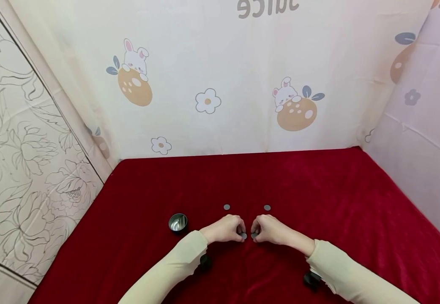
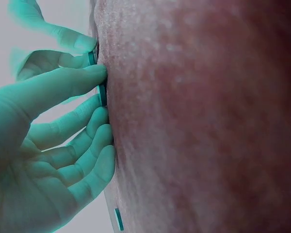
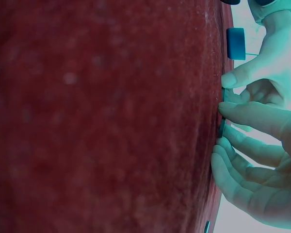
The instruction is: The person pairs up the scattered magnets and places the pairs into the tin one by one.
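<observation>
Both hands meet at the middle of the red cloth [image 1: 318, 190], fingers curled downward. My left hand [image 1: 241, 233] pinches a small grey coin [image 1: 244, 236] that lies on the cloth. My right hand [image 1: 255, 233] pinches a second coin [image 1: 254, 235] right beside it. In the left wrist view the thumb and fingertips [image 2: 99, 116] close on the coin's edge [image 2: 103, 94]. The right wrist view shows the same pinch on the other coin [image 3: 222, 128]. Two more coins [image 1: 226, 207] [image 1: 267, 207] lie flat just beyond the hands.
A small shiny metal cup [image 1: 178, 222] stands to the left of my left hand, and also appears in the right wrist view as the cup [image 3: 235, 43]. Patterned fabric walls [image 1: 220, 84] close in the cloth at the back and on both sides.
</observation>
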Action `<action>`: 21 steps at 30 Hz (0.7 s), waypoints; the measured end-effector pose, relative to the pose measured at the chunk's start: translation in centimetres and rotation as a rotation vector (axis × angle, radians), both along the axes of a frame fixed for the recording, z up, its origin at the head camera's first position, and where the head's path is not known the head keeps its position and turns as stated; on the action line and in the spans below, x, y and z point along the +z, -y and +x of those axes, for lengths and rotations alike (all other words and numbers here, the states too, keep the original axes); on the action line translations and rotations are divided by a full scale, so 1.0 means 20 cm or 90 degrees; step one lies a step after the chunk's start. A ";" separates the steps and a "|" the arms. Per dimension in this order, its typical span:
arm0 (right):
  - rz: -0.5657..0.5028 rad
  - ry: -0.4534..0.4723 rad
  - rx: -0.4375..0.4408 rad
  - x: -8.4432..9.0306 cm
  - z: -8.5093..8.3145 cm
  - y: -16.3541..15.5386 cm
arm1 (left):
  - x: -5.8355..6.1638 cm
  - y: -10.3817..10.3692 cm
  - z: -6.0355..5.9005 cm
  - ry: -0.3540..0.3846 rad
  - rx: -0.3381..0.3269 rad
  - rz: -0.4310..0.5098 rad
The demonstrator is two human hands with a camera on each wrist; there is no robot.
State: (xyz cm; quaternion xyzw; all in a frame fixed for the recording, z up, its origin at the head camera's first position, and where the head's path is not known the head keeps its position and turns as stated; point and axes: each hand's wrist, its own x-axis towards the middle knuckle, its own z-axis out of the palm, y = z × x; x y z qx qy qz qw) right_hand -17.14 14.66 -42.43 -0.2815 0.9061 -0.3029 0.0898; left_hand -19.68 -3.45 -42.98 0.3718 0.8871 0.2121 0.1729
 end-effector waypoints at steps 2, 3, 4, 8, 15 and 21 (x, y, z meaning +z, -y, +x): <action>-0.002 -0.006 0.005 0.00 0.00 0.01 | 0.00 -0.01 0.00 -0.001 0.000 -0.003; -0.003 -0.010 0.008 0.00 0.00 0.01 | 0.00 -0.01 0.00 -0.002 0.000 -0.005; -0.003 -0.014 0.008 0.00 0.00 0.01 | 0.00 -0.01 0.00 -0.001 0.001 -0.006; -0.006 -0.020 0.008 -0.01 0.00 0.02 | 0.00 -0.02 0.00 0.003 0.008 -0.005; -0.016 -0.019 0.004 -0.02 0.00 0.03 | -0.01 -0.02 0.00 0.001 0.010 0.009; -0.015 -0.007 0.001 -0.02 0.00 0.04 | -0.01 -0.02 0.00 -0.002 0.009 0.009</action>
